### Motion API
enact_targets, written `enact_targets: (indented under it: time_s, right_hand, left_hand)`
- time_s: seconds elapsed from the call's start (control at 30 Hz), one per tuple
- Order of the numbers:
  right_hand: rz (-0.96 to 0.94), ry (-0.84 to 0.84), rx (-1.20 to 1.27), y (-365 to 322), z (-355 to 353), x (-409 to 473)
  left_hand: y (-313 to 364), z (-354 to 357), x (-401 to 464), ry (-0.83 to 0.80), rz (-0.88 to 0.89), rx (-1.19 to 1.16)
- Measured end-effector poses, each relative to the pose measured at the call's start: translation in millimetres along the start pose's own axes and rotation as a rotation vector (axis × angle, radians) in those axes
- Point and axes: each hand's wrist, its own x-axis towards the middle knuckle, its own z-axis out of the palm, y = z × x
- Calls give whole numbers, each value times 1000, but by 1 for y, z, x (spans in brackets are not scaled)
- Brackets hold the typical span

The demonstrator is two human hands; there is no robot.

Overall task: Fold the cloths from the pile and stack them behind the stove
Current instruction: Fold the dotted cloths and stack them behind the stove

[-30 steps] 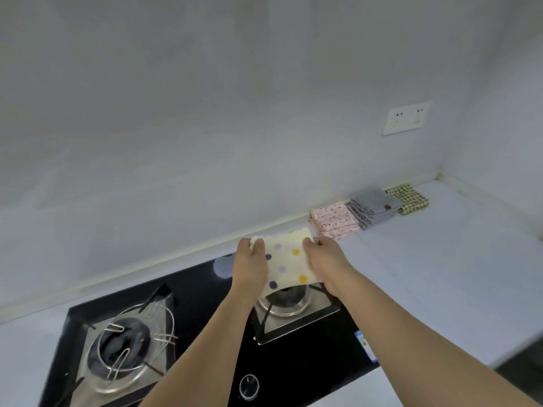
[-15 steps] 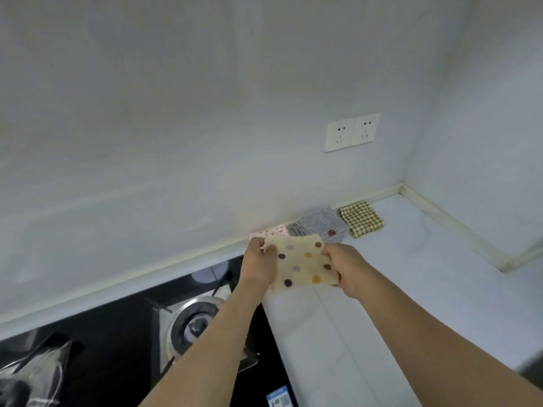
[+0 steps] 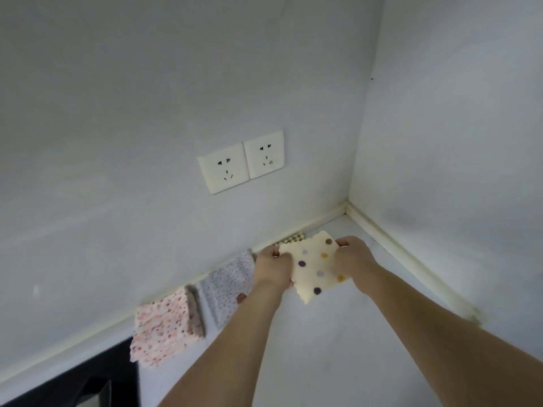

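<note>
At the lower left edge, a corner of the black, glossy stove (image 3: 88, 386) is seen, flat and hard-edged against the pale countertop (image 3: 338, 348). Just beside it, against the foot of the wall, a stack of folded pink-speckled cloths (image 3: 161, 330) is laid, roughly square, soft and slightly fluffy at the edges, with a greyer layer showing at its right side. Next along the wall, a folded grey cloth with small dots (image 3: 227, 284) is seen, its near corner hidden behind the left forearm.

The left hand (image 3: 271, 270) is curled round the left edge of the folded cream cloth (image 3: 316, 270), with the fingertips tucked over its upper corner. This cloth is held above the countertop near the room's corner, tilted, in front of the row of folded cloths. It is a small rectangle of soft fabric, cream-coloured, printed with scattered purple, lilac, brown and yellow dots, and its edges are cut in a wavy, scalloped line. Behind its upper edge, a strip of a yellow-and-dark checked cloth (image 3: 293, 238) is glimpsed against the wall.

The right hand (image 3: 354, 261) is closed on the right edge of the cream cloth, fingers curled over its top corner.

On the matte wall above, a double white plastic socket plate (image 3: 241, 161) is mounted, smooth and square-cornered.
</note>
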Motion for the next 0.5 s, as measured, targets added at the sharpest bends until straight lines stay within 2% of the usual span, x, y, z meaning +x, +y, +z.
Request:
enact_targets:
  time_s: [0.23,0.5]
  right_hand:
    - [-81,89,-146,19,-32,113]
    - [-221,213,-412,69,-23,199]
  left_hand:
    - [20,93,93,5,-54,106]
    - [-1,157,178,39,-131,125]
